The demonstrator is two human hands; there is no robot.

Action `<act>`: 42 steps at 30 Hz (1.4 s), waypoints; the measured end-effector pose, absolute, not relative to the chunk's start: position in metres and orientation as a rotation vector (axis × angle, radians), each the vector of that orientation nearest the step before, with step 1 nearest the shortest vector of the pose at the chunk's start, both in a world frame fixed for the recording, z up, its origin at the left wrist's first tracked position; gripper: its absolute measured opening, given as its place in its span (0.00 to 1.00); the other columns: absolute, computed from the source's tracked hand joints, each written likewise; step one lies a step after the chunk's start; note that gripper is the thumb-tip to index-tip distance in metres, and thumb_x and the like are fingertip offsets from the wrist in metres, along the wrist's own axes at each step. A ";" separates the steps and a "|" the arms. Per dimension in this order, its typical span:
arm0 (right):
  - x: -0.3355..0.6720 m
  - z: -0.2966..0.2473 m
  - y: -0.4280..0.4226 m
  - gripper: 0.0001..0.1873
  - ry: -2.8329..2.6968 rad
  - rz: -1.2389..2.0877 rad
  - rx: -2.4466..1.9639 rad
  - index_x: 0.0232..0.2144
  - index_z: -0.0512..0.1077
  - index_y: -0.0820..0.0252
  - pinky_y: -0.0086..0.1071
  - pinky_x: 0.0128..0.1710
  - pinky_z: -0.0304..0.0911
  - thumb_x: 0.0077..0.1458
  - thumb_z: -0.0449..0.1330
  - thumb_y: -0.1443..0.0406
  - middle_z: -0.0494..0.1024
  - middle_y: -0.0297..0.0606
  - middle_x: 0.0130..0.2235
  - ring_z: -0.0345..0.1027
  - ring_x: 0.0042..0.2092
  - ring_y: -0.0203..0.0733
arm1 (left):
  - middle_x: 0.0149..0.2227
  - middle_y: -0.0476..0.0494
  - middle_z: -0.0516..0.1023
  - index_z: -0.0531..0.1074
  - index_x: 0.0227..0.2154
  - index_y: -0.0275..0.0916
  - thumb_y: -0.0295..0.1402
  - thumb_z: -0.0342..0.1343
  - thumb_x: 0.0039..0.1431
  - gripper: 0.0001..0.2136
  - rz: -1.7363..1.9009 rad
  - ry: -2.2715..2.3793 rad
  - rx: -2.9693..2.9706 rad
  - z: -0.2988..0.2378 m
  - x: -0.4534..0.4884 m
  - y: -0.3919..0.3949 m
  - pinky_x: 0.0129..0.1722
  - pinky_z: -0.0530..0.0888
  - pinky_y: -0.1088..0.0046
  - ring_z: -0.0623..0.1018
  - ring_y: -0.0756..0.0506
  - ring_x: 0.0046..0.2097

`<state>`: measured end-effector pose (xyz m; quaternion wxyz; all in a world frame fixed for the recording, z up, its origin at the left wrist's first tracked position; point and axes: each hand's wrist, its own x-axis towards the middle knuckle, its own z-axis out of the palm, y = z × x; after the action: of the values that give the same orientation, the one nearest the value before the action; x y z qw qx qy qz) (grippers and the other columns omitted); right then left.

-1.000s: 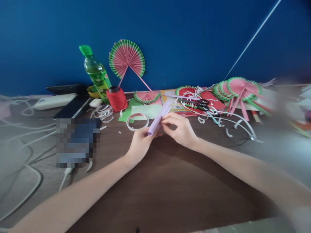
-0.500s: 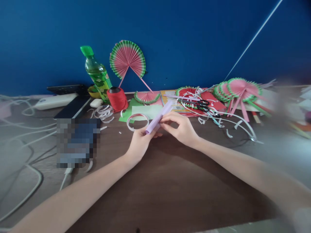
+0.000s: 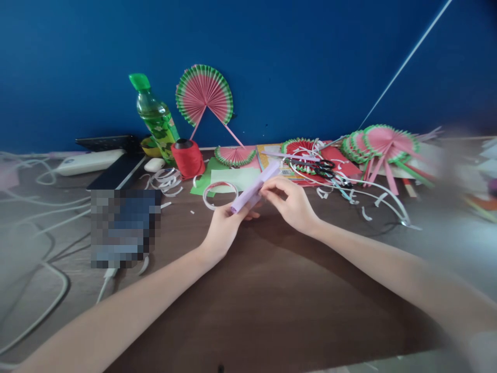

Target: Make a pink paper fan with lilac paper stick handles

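A rolled tube of lilac paper (image 3: 255, 187) slants up and away over the middle of the desk. My left hand (image 3: 225, 228) grips its near end, with fingers curling underneath. At the roll's right side, my right hand (image 3: 289, 203) is closed in a pinch, thumb against fingertips, touching or nearly touching the paper edge. What lies between those fingertips is too small to make out. Just behind my left hand, a roll of tape (image 3: 207, 203) lies on the desk by green paper sheets (image 3: 233, 178).
Red thread spool (image 3: 188, 159), green bottle (image 3: 157, 122) and pixelated phone (image 3: 126, 228) stand or lie left. A watermelon paper fan (image 3: 204, 96) leans on the blue wall. Scissors (image 3: 320, 167) and white strips lie back right, beside more fans (image 3: 388, 142). Cables (image 3: 58, 274) run along the left.
My right hand has shifted slightly right along the lilac roll, its fingertips drawn closer together. My left hand keeps its grip, and the roll has barely moved.
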<state>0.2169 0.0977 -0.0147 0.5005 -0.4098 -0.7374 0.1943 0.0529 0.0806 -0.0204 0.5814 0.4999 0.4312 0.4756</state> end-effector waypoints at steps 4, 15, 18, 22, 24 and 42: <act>0.216 -0.013 0.096 0.05 -1.728 0.532 -1.021 0.28 0.68 0.59 0.31 0.34 0.62 0.56 0.55 0.65 0.73 0.35 0.31 0.67 0.33 0.36 | 0.35 0.41 0.81 0.77 0.36 0.34 0.35 0.59 0.49 0.12 1.117 0.986 1.121 -0.019 0.054 0.080 0.39 0.72 0.70 0.78 0.47 0.33; 0.225 -0.008 0.117 0.09 -1.145 0.890 -0.971 0.29 0.61 0.56 0.27 0.23 0.62 0.54 0.56 0.59 0.68 0.28 0.25 0.68 0.23 0.32 | 0.37 0.40 0.81 0.75 0.36 0.35 0.32 0.58 0.50 0.10 1.178 0.939 0.910 -0.021 0.050 0.085 0.37 0.71 0.72 0.78 0.47 0.34; 0.241 -0.001 0.131 0.08 -1.000 0.833 -1.009 0.28 0.60 0.56 0.26 0.22 0.62 0.54 0.56 0.61 0.66 0.26 0.24 0.70 0.23 0.31 | 0.37 0.42 0.81 0.75 0.35 0.36 0.32 0.58 0.51 0.09 1.173 0.942 0.886 -0.019 0.050 0.086 0.38 0.71 0.73 0.78 0.48 0.34; 0.270 0.020 0.142 0.08 -1.098 0.792 -1.240 0.26 0.62 0.58 0.28 0.24 0.65 0.53 0.58 0.66 0.69 0.29 0.22 0.71 0.24 0.34 | 0.38 0.41 0.80 0.75 0.34 0.36 0.33 0.57 0.51 0.08 1.170 0.963 0.903 -0.017 0.050 0.085 0.40 0.70 0.71 0.78 0.48 0.34; 0.287 0.034 0.141 0.08 -1.293 0.840 -1.443 0.23 0.65 0.60 0.30 0.29 0.67 0.50 0.60 0.70 0.73 0.34 0.22 0.72 0.26 0.36 | 0.38 0.41 0.80 0.75 0.34 0.36 0.34 0.57 0.52 0.09 1.166 0.969 0.918 -0.017 0.051 0.085 0.40 0.70 0.70 0.78 0.48 0.35; 0.285 0.040 0.117 0.12 -2.346 0.120 -1.531 0.23 0.73 0.56 0.33 0.26 0.53 0.54 0.52 0.66 0.72 0.35 0.21 0.61 0.22 0.38 | 0.39 0.39 0.80 0.75 0.37 0.35 0.35 0.58 0.50 0.12 1.172 0.954 0.935 -0.018 0.051 0.084 0.41 0.70 0.69 0.78 0.46 0.35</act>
<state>0.2848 0.1170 0.0397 0.1680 -0.5382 -0.8248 0.0421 0.0510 0.0841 -0.0180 0.6307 0.4084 0.4166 0.5118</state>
